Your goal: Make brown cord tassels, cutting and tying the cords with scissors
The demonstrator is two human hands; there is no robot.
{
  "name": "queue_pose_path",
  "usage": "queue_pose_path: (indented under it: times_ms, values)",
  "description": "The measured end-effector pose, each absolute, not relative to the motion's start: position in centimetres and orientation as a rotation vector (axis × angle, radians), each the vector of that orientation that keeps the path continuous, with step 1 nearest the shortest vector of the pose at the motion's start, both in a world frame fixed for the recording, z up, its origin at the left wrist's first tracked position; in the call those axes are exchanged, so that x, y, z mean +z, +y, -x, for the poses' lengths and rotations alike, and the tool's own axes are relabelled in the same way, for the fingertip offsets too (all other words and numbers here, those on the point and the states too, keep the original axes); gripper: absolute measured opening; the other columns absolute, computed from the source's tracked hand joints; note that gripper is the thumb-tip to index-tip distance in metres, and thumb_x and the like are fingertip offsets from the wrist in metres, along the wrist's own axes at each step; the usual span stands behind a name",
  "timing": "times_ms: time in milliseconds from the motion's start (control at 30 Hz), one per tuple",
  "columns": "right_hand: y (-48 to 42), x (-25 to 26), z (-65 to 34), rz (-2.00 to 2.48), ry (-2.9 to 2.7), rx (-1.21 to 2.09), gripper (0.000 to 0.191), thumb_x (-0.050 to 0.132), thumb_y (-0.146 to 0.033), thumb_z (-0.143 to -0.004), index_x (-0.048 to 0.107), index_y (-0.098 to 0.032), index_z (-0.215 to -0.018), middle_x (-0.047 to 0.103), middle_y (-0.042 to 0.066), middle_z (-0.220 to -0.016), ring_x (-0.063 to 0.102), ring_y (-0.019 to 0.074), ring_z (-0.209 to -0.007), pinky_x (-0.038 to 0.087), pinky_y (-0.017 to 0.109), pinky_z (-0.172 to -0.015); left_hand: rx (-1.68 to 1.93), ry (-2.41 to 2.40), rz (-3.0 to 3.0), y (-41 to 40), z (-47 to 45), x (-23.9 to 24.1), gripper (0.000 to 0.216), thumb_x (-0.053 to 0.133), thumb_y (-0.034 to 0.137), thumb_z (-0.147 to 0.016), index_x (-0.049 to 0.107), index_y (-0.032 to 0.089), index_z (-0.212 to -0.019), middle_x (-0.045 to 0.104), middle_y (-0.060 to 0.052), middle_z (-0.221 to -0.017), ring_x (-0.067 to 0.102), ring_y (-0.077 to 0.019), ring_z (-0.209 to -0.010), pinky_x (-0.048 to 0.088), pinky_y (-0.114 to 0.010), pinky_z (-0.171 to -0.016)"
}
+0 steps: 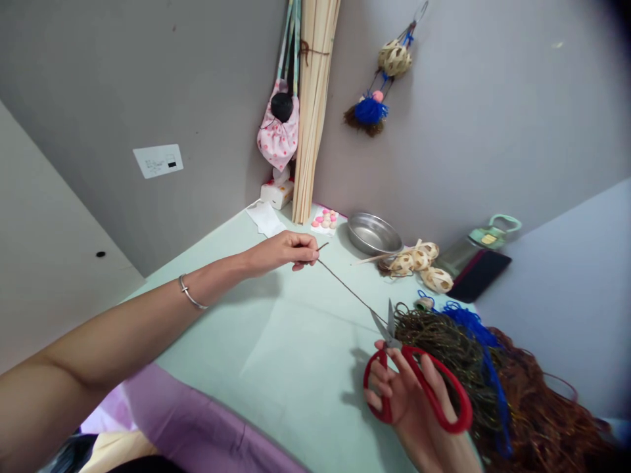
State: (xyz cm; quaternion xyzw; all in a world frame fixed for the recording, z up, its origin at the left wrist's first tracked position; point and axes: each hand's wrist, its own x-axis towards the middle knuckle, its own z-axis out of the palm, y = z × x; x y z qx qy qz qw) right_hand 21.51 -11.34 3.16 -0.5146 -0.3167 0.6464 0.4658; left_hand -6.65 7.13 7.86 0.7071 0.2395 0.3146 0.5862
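Note:
My left hand [286,251] is stretched out over the pale green table [276,341], its fingers pinched on the end of a thin brown cord [345,286]. The cord runs taut down to the right into a pile of brown cords [444,348]. My right hand [409,401] grips red-handled scissors [419,381], fingers through the loops. The short blades [386,324] are parted around the cord, just by the pile.
Blue cord [473,325] and reddish-brown cord [542,407] lie beside the pile. Farther back are woven balls [419,261], a metal bowl [373,233], pink beads [325,220], a dark case [476,272], a tissue box [277,192] and upright bamboo strips [313,105]. Purple cloth [197,420] covers the near edge.

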Motion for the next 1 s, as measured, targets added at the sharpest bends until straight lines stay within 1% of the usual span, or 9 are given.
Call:
queue_pose_path:
  times_ms: [167,333,500,633,700,733,833,900,1000]
  values:
    - [-9.1,3.4,-21.3,1.318,-0.684,1.474,0.038,0.068,-0.053,-0.082,0.067,-0.019,-0.101,0.041,-0.004,-0.066,0.032,0.0093,-0.047,0.035,0.018,-0.037,0.563,0.434,-1.66,6.4,7.7,8.2,0.025,0.062,0.033,-0.086,0.054,0.017,-0.069,0.048,0.002,-0.069,0.043,-0.009,-0.061,0.034,-0.027,-0.063]
    - [-7.8,2.3,-22.7,1.512,-0.991,1.216,0.046,0.059,-0.058,-0.086,0.066,-0.016,-0.104,0.052,-0.003,-0.059,0.04,0.0106,-0.04,0.034,0.022,-0.035,0.7,0.412,-1.357,7.1,8.1,7.5,0.025,0.065,0.032,-0.083,0.052,0.017,-0.067,0.047,0.001,-0.069,0.036,-0.0081,-0.057,0.032,-0.027,-0.056]
    - [-6.9,2.3,-25.6,1.954,-1.934,0.403,0.036,0.063,-0.046,-0.083,0.067,-0.02,-0.107,0.069,0.007,-0.075,0.065,0.0249,-0.06,0.047,0.032,-0.049,0.703,0.438,-1.27,6.8,7.1,6.4,0.025,0.066,0.035,-0.082,0.054,0.017,-0.07,0.05,0.001,-0.07,0.038,-0.0073,-0.057,0.033,-0.026,-0.056]
    - [-6.4,4.9,-23.6,2.036,-2.308,-0.249,0.021,0.057,-0.036,-0.088,0.067,-0.022,-0.078,0.064,0.01,-0.073,0.066,0.0307,-0.074,0.044,0.032,-0.05,0.572,0.443,-1.369,5.5,5.5,5.9,0.028,0.065,0.038,-0.083,0.053,0.016,-0.072,0.05,0.002,-0.069,0.041,-0.0071,-0.057,0.034,-0.025,-0.058]
    - [-6.1,6.4,-21.1,1.911,-2.224,-0.131,0.021,0.052,-0.035,-0.092,0.069,-0.023,-0.088,0.067,0.011,-0.085,0.066,0.0302,-0.084,0.049,0.035,-0.061,0.511,0.426,-1.486,4.8,4.7,5.8,0.025,0.063,0.037,-0.085,0.056,0.015,-0.075,0.054,0.001,-0.075,0.043,-0.0067,-0.059,0.035,-0.025,-0.062]
    - [-6.0,7.0,-19.7,1.817,-2.088,0.065,0.026,0.051,-0.038,-0.094,0.067,-0.023,-0.108,0.068,0.012,-0.1,0.066,0.0269,-0.083,0.051,0.035,-0.063,0.487,0.415,-1.544,4.4,4.3,5.7,0.023,0.061,0.036,-0.086,0.058,0.015,-0.077,0.056,0.001,-0.078,0.044,-0.0066,-0.06,0.036,-0.025,-0.063]
    - [-5.6,7.2,-16.0,1.472,-1.748,0.931,0.05,0.042,-0.048,-0.098,0.039,-0.026,-0.143,0.064,0.012,-0.116,0.066,0.019,-0.073,0.054,0.031,-0.057,0.487,0.432,-1.674,3.4,3.3,5.4,0.023,0.058,0.034,-0.088,0.058,0.016,-0.074,0.052,0.002,-0.081,0.046,-0.0074,-0.063,0.038,-0.025,-0.066]
    - [-5.4,6.2,-14.7,1.369,-1.616,1.151,0.052,0.046,-0.05,-0.097,0.039,-0.022,-0.141,0.066,0.006,-0.092,0.063,0.0178,-0.068,0.053,0.031,-0.058,0.546,0.485,-1.751,3.0,2.9,5.0,0.024,0.058,0.033,-0.088,0.057,0.016,-0.07,0.049,0.002,-0.081,0.048,-0.009,-0.069,0.039,-0.024,-0.07]
    - [-5.3,4.4,-14.3,1.445,-1.527,0.979,0.031,0.055,-0.046,-0.094,0.058,-0.02,-0.111,0.056,-0.002,-0.067,0.053,0.0141,-0.057,0.045,0.026,-0.053,0.583,0.568,-1.83,2.5,2.8,4.3,0.022,0.058,0.034,-0.088,0.062,0.017,-0.075,0.049,0.001,-0.085,0.049,-0.0105,-0.075,0.038,-0.024,-0.074]
